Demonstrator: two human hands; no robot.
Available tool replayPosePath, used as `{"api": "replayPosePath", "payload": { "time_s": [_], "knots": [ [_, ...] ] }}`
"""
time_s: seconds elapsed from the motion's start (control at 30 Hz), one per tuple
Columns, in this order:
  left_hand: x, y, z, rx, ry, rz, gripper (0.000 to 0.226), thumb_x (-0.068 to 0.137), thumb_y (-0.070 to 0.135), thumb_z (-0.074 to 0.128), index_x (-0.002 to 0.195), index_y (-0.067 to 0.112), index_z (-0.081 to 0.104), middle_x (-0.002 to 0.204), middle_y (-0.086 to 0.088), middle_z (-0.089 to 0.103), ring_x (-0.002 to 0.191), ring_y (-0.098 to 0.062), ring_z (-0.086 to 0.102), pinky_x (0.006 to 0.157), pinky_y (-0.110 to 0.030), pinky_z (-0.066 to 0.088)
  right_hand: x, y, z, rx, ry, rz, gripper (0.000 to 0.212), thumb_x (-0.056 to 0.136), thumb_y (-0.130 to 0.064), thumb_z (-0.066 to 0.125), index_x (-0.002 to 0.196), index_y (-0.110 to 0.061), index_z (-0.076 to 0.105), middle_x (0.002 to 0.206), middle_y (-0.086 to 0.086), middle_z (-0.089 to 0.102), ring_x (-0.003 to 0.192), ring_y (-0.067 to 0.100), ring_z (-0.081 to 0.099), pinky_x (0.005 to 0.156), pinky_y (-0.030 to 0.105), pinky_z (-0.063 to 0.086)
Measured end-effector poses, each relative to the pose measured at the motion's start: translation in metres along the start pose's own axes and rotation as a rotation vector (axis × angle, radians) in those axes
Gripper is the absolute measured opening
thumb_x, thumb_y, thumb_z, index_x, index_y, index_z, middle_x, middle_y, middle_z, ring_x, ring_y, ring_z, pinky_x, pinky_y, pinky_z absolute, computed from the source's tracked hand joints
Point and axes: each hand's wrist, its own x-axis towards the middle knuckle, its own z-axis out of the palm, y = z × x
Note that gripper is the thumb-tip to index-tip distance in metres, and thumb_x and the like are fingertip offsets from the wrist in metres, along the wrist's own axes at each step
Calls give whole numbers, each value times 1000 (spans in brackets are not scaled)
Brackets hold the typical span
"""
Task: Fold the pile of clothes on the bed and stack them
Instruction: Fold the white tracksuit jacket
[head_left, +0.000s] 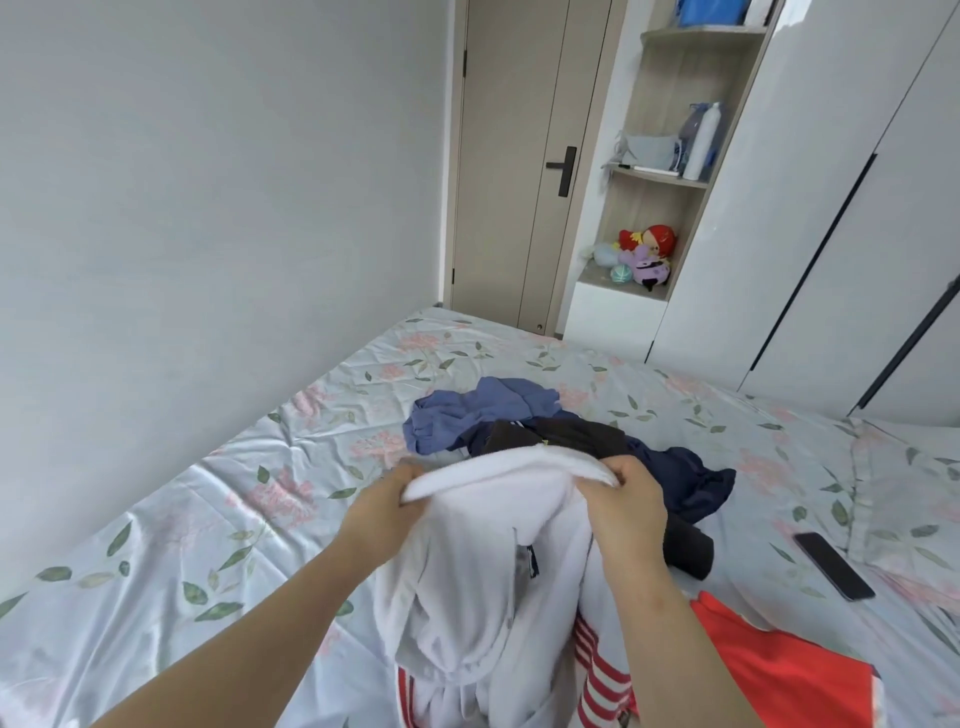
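Note:
I hold a white garment (467, 561) up above the bed, its red-and-white striped trim hanging low near the frame's bottom. My left hand (387, 512) pinches its top edge on the left and my right hand (631, 506) grips the same edge on the right. Behind it on the floral bedsheet (208, 519) lies the pile: a light blue garment (478, 410), a black one (566, 434) and a navy one (685, 483). A red-orange garment (779, 670) lies at the lower right.
A dark phone (834, 566) lies on the sheet at the right, beside a floral pillow (914, 499). A wall runs along the bed's left side. A door, an open shelf with plush toys (647, 254) and white wardrobe doors stand beyond the bed.

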Motion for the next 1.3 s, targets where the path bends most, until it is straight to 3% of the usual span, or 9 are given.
{"api": "replayPosePath", "payload": {
  "time_s": [0.1, 0.2, 0.3, 0.47, 0.6, 0.83, 1.03, 1.13, 1.3],
  "knots": [
    [8, 28, -14, -167, 182, 184, 24, 83, 12, 58, 104, 23, 63, 83, 9, 60, 80, -10, 56, 66, -7, 36, -3, 8, 3, -282, -171, -26, 33, 75, -5, 59, 104, -20, 53, 103, 4, 53, 87, 22, 54, 73, 35, 47],
    [12, 62, -22, -168, 50, 557, 31, 71, 28, 52, 97, 25, 69, 90, 14, 65, 83, 1, 59, 78, -8, 41, -17, -1, 22, -288, -439, -149, 65, 64, -28, 71, 124, -37, 49, 119, -9, 45, 105, 13, 50, 93, 41, 46],
    [14, 77, -20, -25, 49, 747, 27, 70, 14, 66, 95, 9, 73, 82, 18, 58, 77, 6, 53, 74, 0, 37, -21, -9, 35, -233, -437, -144, 21, 79, -32, 61, 96, -20, 63, 90, -2, 62, 84, 20, 58, 74, 32, 46],
    [19, 60, -32, 416, -127, 388, 23, 81, 18, 66, 103, 18, 65, 91, 4, 58, 91, -16, 53, 67, -21, 31, -17, -14, 26, 203, -306, -29, 16, 87, -1, 47, 95, 4, 60, 92, 21, 64, 81, 21, 58, 79, 30, 46],
    [15, 24, -27, 587, -71, 70, 18, 92, 30, 47, 103, 23, 61, 107, -1, 64, 104, -23, 57, 78, -28, 42, -18, -32, 7, 447, -249, 20, 25, 92, 3, 45, 86, -14, 62, 82, 1, 61, 72, 9, 53, 66, 19, 42],
    [15, 37, -33, -445, 204, -197, 15, 99, 20, 35, 99, 17, 49, 86, -12, 53, 71, -30, 60, 57, -40, 59, -16, -22, -4, 278, -272, -9, 8, 88, -10, 62, 91, -17, 59, 87, 3, 58, 75, 13, 52, 65, 22, 41],
    [14, 110, -71, -954, 237, 19, 15, 98, 5, 44, 93, 16, 53, 86, -7, 59, 67, -15, 61, 54, -24, 56, -26, -17, 14, 172, -631, -25, 80, 74, -6, 78, 138, -31, 37, 130, -9, 52, 110, 6, 56, 88, 18, 48],
    [11, 136, -78, -1033, 95, 105, 12, 97, 8, 49, 95, 15, 58, 88, -5, 61, 73, -13, 63, 65, -27, 59, -31, -25, 31, 223, -679, -45, 60, 74, -7, 78, 123, -29, 51, 113, -14, 63, 101, -2, 61, 78, 11, 48],
    [15, 141, -75, -1110, -26, 211, 15, 96, 7, 49, 104, 14, 59, 95, -6, 63, 85, -17, 63, 78, -28, 56, -34, -36, 39, 382, -609, 71, 14, 86, -8, 66, 97, -16, 68, 94, 0, 74, 90, 15, 69, 83, 27, 54]
  ]
}}
